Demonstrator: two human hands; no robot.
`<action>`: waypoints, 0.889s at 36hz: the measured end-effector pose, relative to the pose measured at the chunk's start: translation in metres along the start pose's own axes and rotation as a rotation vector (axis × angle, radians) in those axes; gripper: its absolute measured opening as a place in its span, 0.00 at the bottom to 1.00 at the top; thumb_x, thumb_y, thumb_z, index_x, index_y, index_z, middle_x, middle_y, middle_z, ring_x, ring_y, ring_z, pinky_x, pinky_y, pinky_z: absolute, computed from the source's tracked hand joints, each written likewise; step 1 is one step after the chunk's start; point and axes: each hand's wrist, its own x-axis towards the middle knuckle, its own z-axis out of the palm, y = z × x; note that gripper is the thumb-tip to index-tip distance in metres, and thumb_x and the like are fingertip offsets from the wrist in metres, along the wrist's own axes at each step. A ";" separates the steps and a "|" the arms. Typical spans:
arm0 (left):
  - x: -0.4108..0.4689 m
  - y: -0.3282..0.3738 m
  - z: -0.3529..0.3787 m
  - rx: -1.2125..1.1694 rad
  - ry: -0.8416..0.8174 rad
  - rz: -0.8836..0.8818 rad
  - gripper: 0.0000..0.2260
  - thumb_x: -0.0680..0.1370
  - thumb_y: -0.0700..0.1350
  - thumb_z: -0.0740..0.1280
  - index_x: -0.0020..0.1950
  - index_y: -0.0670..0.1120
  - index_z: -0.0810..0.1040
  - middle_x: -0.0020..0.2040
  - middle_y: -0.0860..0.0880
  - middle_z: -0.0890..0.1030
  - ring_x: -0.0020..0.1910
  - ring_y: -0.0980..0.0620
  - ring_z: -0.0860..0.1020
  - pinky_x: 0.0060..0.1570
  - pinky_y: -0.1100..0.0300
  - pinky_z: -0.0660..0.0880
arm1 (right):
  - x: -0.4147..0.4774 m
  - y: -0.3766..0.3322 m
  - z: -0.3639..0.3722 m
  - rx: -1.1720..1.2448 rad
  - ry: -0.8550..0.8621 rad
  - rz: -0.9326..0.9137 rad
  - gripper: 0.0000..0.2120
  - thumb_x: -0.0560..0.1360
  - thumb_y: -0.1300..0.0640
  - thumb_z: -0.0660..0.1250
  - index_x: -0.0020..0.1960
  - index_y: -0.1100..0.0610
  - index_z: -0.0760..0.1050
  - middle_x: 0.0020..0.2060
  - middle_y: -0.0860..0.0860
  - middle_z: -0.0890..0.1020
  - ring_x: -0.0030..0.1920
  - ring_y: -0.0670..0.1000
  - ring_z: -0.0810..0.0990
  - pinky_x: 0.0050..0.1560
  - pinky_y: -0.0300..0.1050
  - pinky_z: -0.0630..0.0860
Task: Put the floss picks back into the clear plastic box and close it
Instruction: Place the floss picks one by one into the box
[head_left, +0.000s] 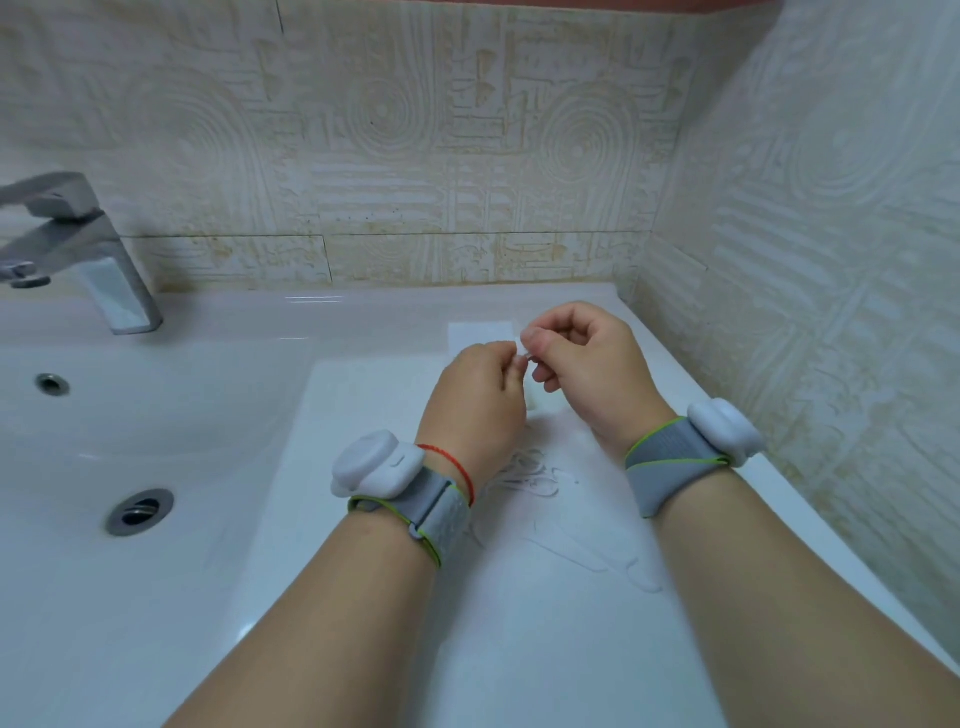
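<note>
On the flat white counter (363, 571) to the right of a sink, both hands meet above the far part of the surface. The basin (171, 426) lies to the left, with a round drain (139, 512) near its bottom and a small overflow hole (52, 383) farther back. A grey metal tap (83, 249) stands at the far left edge. Beige patterned tiles (415, 156) cover the far wall and the wall on the right, which meet in a corner just past the counter.

The left hand (475, 410) has its fingers curled inward, and their tips close on a small pale piece (524, 357). The right hand (587, 364) pinches the same piece from the other side between thumb and forefinger, its other fingers curled beneath. The piece is too small to tell what it is. Each wrist wears a grey band with a white block, and the left wrist also has a red string (460, 465).

The floss picks (530, 478) lie loose on the counter between the two wrists, with a few more (631, 569) nearer, beside the right forearm. The clear plastic box (480, 332) sits on the counter just beyond the hands, faint against the white. I cannot tell whether its lid is up.
</note>
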 end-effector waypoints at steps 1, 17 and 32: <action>0.000 0.000 0.000 0.030 -0.006 0.009 0.16 0.81 0.44 0.58 0.33 0.48 0.66 0.36 0.46 0.72 0.38 0.47 0.70 0.35 0.55 0.60 | 0.000 0.000 0.000 0.004 0.008 -0.008 0.05 0.73 0.63 0.69 0.40 0.56 0.77 0.30 0.49 0.80 0.28 0.46 0.78 0.29 0.37 0.74; -0.001 -0.001 -0.004 0.202 0.109 -0.021 0.12 0.81 0.50 0.60 0.58 0.48 0.79 0.50 0.48 0.83 0.52 0.45 0.78 0.51 0.50 0.74 | -0.001 0.001 0.002 -0.029 0.023 -0.034 0.07 0.74 0.62 0.68 0.39 0.53 0.80 0.27 0.47 0.81 0.28 0.44 0.79 0.30 0.36 0.75; 0.001 0.000 -0.002 -0.267 0.007 -0.057 0.08 0.79 0.44 0.65 0.41 0.49 0.81 0.37 0.55 0.84 0.40 0.58 0.82 0.46 0.59 0.78 | -0.002 -0.005 -0.005 0.240 -0.196 0.165 0.06 0.74 0.53 0.69 0.44 0.52 0.85 0.28 0.45 0.75 0.29 0.45 0.64 0.35 0.41 0.63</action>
